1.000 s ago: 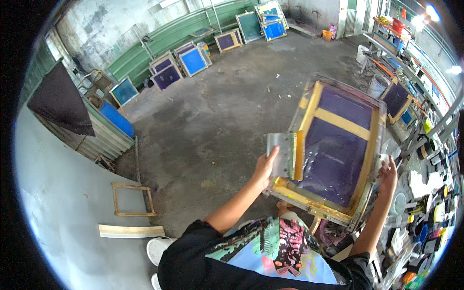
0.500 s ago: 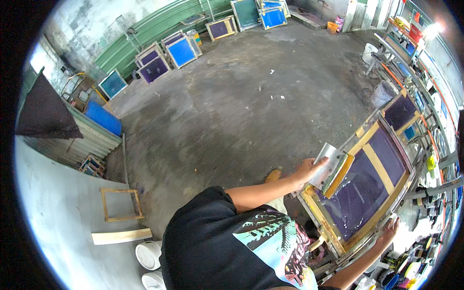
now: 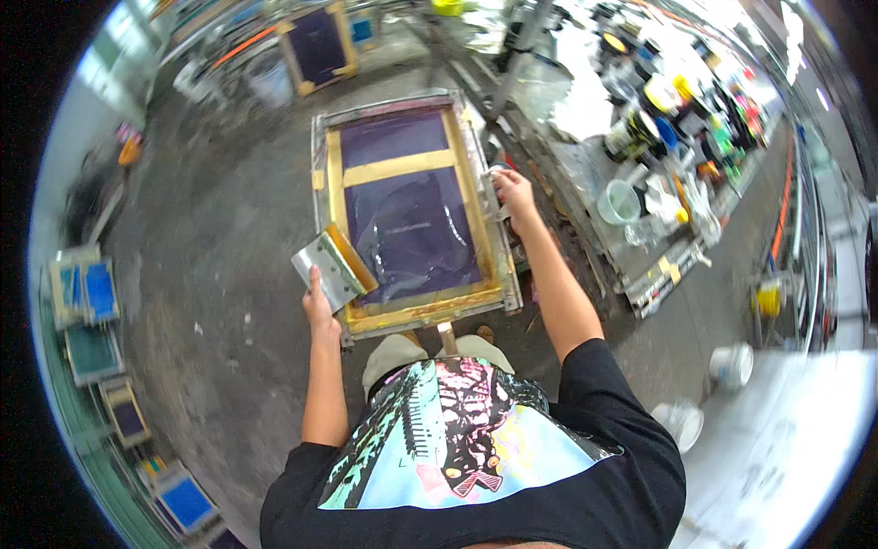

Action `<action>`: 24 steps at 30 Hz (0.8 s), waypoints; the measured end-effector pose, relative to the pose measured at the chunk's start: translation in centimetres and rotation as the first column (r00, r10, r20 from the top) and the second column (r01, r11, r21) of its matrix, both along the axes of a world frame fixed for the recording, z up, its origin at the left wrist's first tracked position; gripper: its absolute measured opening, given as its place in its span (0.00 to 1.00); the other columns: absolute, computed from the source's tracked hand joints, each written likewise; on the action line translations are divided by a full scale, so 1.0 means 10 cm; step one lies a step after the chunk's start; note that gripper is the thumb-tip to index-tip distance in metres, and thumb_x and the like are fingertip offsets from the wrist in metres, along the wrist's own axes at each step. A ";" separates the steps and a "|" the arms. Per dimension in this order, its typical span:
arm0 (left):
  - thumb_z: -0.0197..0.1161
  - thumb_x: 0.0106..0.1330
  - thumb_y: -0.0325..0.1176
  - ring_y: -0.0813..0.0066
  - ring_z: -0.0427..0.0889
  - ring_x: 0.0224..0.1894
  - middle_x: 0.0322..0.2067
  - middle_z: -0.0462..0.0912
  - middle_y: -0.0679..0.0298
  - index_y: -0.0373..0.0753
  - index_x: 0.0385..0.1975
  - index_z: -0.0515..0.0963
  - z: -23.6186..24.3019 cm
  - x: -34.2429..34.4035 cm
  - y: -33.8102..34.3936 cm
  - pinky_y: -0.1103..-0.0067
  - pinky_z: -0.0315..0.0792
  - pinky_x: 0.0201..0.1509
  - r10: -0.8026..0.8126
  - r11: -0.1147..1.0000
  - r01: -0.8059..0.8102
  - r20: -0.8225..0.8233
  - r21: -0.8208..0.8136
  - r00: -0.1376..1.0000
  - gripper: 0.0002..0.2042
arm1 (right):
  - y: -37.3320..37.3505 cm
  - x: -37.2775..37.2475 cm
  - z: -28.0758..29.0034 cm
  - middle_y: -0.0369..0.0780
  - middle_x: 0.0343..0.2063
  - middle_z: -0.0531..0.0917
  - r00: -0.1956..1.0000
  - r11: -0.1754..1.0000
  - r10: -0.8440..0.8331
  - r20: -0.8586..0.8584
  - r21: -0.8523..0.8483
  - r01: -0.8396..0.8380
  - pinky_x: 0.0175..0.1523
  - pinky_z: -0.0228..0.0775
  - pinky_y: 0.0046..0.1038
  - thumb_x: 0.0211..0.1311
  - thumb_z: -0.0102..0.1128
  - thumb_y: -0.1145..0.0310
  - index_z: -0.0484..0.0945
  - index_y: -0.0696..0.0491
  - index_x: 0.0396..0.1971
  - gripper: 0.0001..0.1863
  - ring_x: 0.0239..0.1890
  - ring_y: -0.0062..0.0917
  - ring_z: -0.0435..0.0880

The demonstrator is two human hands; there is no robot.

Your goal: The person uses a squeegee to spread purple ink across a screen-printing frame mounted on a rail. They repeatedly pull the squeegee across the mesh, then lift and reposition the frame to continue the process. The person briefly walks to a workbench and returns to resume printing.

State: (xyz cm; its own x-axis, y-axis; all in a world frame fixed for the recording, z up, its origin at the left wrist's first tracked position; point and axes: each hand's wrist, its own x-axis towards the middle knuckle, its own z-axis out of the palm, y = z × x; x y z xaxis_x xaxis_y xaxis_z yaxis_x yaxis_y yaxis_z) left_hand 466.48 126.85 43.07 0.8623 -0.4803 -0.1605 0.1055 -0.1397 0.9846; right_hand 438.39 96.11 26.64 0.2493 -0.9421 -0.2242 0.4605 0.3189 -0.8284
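In my left hand (image 3: 319,304) is a squeegee (image 3: 331,272) with a silver metal holder and an amber blade. The squeegee is tilted over the left edge of a screen printing frame (image 3: 410,316). Purple mesh (image 3: 393,206) fills this frame, bordered by yellowish tape, with a pale tape strip (image 3: 400,166) across its upper part. Whitish streaks and wet-looking shine mark the mesh. My right hand (image 3: 515,195) is closed at the frame's right side, by its upper half. Something small and pale shows at its fingertips, too blurred to name.
A long table (image 3: 585,151) on the right carries many jars, tubs and a translucent bowl (image 3: 619,201). Other screens stand ahead, like the dark one (image 3: 315,48), and along the left wall, like the blue one (image 3: 187,499). White buckets (image 3: 679,425) stand at the lower right.
My view has swung to the right, so the printing frame is now straight ahead of me. The squeegee stays in my left hand. My right hand remains at the frame's right side.
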 end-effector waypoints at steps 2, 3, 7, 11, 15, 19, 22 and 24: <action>0.67 0.68 0.58 0.68 0.85 0.50 0.49 0.84 0.58 0.29 0.56 0.76 -0.38 -0.53 -0.51 0.71 0.77 0.56 -0.099 0.989 0.096 0.029 0.108 0.995 0.34 | -0.15 -0.89 -0.42 0.29 0.27 0.82 0.993 0.990 -0.103 -0.058 0.087 0.108 0.33 0.65 0.22 0.65 0.68 0.63 0.86 0.56 0.38 0.11 0.27 0.13 0.73; 0.67 0.68 0.59 0.68 0.85 0.49 0.49 0.84 0.58 0.29 0.56 0.76 -0.38 -0.60 -0.89 0.71 0.77 0.55 -0.195 0.972 0.187 0.045 0.142 0.980 0.34 | -0.23 -1.14 -0.57 0.29 0.27 0.81 0.972 0.970 -0.216 -0.088 0.093 0.224 0.33 0.64 0.21 0.65 0.67 0.64 0.86 0.55 0.37 0.10 0.26 0.13 0.73; 0.66 0.69 0.59 0.69 0.85 0.48 0.48 0.84 0.58 0.28 0.54 0.77 -0.56 -0.66 -1.44 0.71 0.77 0.54 -0.351 0.910 0.342 0.000 0.236 0.936 0.34 | -0.06 -1.53 -0.86 0.28 0.22 0.77 0.915 0.894 -0.393 -0.091 0.195 0.404 0.27 0.57 0.18 0.68 0.67 0.64 0.85 0.53 0.32 0.08 0.21 0.10 0.68; 0.67 0.69 0.58 0.71 0.85 0.46 0.47 0.85 0.59 0.29 0.53 0.78 -0.96 -0.76 -1.42 0.72 0.77 0.53 -0.370 0.886 0.371 -0.059 0.278 0.927 0.32 | 0.30 -1.84 -1.02 0.28 0.22 0.77 0.878 0.846 -0.453 -0.153 0.235 0.478 0.28 0.57 0.19 0.69 0.65 0.64 0.85 0.54 0.30 0.10 0.21 0.10 0.67; 0.67 0.69 0.57 0.71 0.86 0.43 0.44 0.85 0.60 0.29 0.52 0.79 -1.07 -0.69 -1.45 0.73 0.78 0.50 -0.413 0.861 0.413 -0.065 0.297 0.908 0.31 | 0.55 -1.82 -1.15 0.28 0.22 0.76 0.866 0.824 -0.471 -0.165 0.267 0.499 0.27 0.56 0.18 0.69 0.65 0.64 0.84 0.54 0.29 0.10 0.21 0.10 0.67; 0.67 0.69 0.56 0.71 0.86 0.42 0.43 0.86 0.61 0.30 0.51 0.79 -1.04 -0.63 -1.46 0.74 0.79 0.48 -0.417 0.851 0.416 -0.068 0.321 0.906 0.30 | 0.73 -1.70 -1.44 0.28 0.22 0.77 0.883 0.827 -0.444 -0.152 0.309 0.469 0.26 0.57 0.17 0.70 0.65 0.66 0.84 0.55 0.32 0.09 0.20 0.10 0.67; 0.67 0.70 0.56 0.71 0.86 0.43 0.45 0.86 0.60 0.31 0.52 0.80 -1.18 -0.56 -1.41 0.73 0.78 0.49 -0.426 0.837 0.427 -0.083 0.341 0.901 0.29 | 0.80 -1.69 -1.49 0.28 0.22 0.78 0.877 0.814 -0.452 -0.164 0.327 0.481 0.26 0.58 0.17 0.69 0.65 0.66 0.84 0.55 0.33 0.08 0.20 0.10 0.68; 0.67 0.70 0.56 0.71 0.86 0.45 0.45 0.86 0.60 0.31 0.52 0.79 -1.32 -0.50 -1.38 0.73 0.78 0.50 -0.435 0.835 0.438 -0.088 0.334 0.896 0.29 | 0.79 -1.72 -1.52 0.29 0.23 0.80 0.873 0.813 -0.449 -0.192 0.318 0.488 0.26 0.60 0.18 0.68 0.65 0.65 0.83 0.54 0.32 0.09 0.20 0.11 0.70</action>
State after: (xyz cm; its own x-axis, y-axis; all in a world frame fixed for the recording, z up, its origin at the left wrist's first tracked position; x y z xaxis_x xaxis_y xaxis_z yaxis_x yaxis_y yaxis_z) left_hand 461.44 113.06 29.91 0.5736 -0.7222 -0.3867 -0.0375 -0.4947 0.8683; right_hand 421.22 104.06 11.49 -0.2450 -0.7945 -0.5557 0.5469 0.3600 -0.7558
